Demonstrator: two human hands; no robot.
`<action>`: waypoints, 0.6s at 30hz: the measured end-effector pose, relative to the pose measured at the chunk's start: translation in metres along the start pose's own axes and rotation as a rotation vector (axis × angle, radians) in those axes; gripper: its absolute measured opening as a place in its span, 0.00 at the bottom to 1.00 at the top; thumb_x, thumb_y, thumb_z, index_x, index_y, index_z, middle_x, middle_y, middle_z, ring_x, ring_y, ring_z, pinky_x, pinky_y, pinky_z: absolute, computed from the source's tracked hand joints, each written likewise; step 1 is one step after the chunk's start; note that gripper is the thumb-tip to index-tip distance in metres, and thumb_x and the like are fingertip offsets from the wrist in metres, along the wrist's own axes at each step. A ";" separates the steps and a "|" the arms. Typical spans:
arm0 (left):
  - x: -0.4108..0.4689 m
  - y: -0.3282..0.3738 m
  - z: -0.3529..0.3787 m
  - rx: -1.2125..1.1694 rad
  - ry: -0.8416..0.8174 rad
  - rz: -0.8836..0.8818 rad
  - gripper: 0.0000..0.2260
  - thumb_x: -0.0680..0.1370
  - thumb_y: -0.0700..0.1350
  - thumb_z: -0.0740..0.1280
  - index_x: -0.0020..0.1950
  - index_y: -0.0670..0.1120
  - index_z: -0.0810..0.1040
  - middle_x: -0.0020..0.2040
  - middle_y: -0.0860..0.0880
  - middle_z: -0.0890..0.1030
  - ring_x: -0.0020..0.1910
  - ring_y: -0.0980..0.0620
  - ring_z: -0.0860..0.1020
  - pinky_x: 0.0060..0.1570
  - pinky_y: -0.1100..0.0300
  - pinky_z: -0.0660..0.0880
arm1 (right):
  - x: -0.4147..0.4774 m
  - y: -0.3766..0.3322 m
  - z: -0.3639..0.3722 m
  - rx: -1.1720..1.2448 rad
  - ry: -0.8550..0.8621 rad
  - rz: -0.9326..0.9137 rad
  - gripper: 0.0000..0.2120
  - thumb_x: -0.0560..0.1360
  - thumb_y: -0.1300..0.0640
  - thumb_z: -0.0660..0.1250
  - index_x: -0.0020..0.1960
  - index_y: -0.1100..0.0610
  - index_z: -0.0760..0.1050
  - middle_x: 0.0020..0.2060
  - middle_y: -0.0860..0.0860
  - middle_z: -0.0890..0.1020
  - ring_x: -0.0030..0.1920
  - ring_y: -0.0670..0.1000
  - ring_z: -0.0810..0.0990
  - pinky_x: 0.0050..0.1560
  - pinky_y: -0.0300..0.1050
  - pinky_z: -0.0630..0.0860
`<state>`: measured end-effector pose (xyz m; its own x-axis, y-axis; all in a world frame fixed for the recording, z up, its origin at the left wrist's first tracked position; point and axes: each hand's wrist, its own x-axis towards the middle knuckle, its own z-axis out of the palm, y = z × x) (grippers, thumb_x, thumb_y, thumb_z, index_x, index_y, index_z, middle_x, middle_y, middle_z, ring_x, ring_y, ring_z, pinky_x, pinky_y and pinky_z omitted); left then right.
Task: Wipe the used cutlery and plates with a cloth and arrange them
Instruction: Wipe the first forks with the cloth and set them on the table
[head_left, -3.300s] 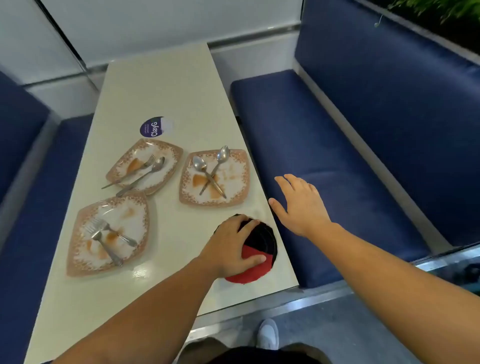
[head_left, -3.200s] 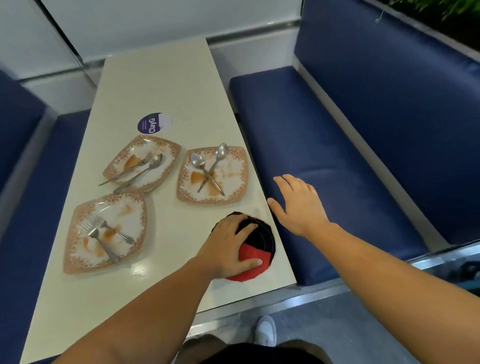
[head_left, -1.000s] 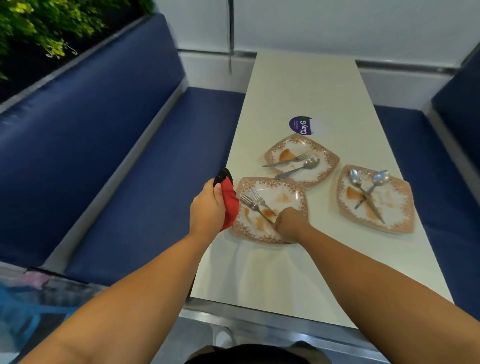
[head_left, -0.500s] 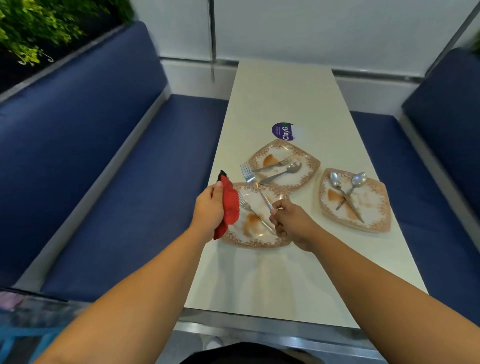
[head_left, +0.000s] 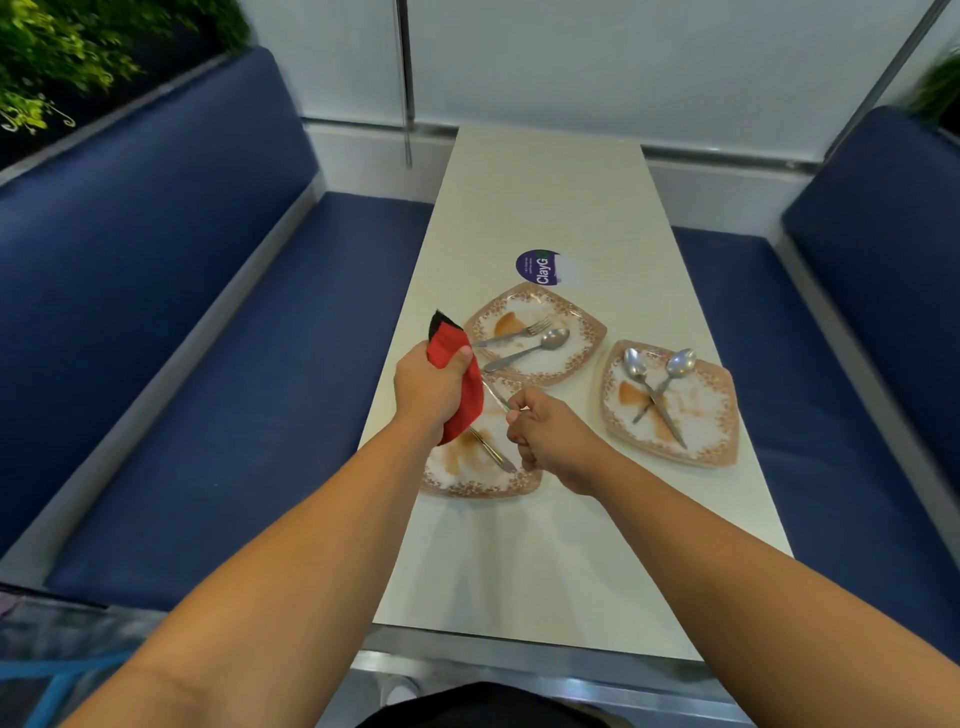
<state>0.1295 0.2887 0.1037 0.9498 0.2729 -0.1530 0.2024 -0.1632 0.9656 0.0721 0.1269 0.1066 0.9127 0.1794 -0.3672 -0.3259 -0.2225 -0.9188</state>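
Fork (head_left: 496, 396) slants near-right to far-left, handle end pinched by the right hand (head_left: 548, 436), head buried in the red cloth (head_left: 466, 400). Left hand (head_left: 428, 387) grips that cloth with curled fingers.

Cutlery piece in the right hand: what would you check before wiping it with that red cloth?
1. Right hand grip on the cutlery piece: ok, fingers pinch its handle end.
2. Left hand grip on the red cloth: ok, bunched in the fist.
3. Cloth wrapped round the piece's head: cannot tell, the cloth hides it.
4. Near plate steady: ok, flat on the table, another utensil lying on it.
5. Right plate out of the way: ok, apart from both hands.
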 end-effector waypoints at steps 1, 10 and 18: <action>0.003 0.001 -0.001 0.063 0.020 0.026 0.08 0.77 0.51 0.71 0.52 0.49 0.80 0.46 0.52 0.82 0.48 0.46 0.81 0.52 0.49 0.79 | -0.001 0.001 -0.001 -0.011 0.003 0.002 0.05 0.82 0.61 0.57 0.47 0.56 0.67 0.30 0.49 0.69 0.27 0.49 0.60 0.32 0.45 0.62; -0.009 0.012 0.013 -0.009 0.045 -0.039 0.08 0.77 0.51 0.73 0.52 0.49 0.79 0.46 0.51 0.81 0.49 0.45 0.80 0.50 0.51 0.78 | 0.000 -0.003 -0.009 0.015 0.029 -0.013 0.07 0.83 0.61 0.57 0.45 0.55 0.66 0.27 0.46 0.69 0.24 0.46 0.61 0.30 0.43 0.62; -0.012 0.026 -0.002 0.436 0.237 0.266 0.17 0.84 0.58 0.54 0.70 0.53 0.65 0.56 0.52 0.76 0.48 0.48 0.76 0.48 0.52 0.77 | 0.003 -0.006 -0.018 -0.076 0.073 0.023 0.07 0.82 0.61 0.56 0.46 0.56 0.69 0.34 0.52 0.73 0.29 0.50 0.65 0.31 0.45 0.65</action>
<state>0.1230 0.2834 0.1314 0.9123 0.3661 0.1835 0.0913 -0.6186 0.7804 0.0809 0.1118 0.1137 0.9217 0.1040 -0.3736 -0.3295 -0.2979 -0.8959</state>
